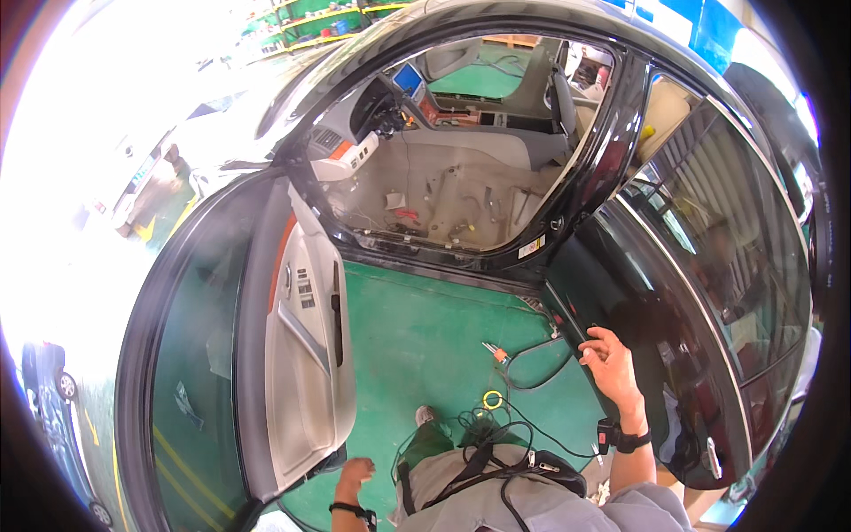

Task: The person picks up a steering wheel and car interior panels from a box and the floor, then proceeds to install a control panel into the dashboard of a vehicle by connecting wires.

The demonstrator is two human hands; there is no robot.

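My left hand (357, 471) hangs beside the lower end of the open front car door (306, 355), its fingers curled in and nothing showing in them. That door has a beige inner panel with a grey pull handle and window switches. On the other side, my right hand (610, 362) is raised in front of the black rear car door (656, 328). Its fingers are loosely bent and apart, and no object shows in them. Whether the fingertips touch the door's edge, I cannot tell. A dark band with a small box sits on my right wrist.
The car's stripped floor (461, 195) has no front seat on this side; small loose parts and a red item (407, 214) lie there. Black cables (532, 387), a yellow ring (492, 401) and an orange connector (501, 355) lie on the green floor (408, 310) by my feet.
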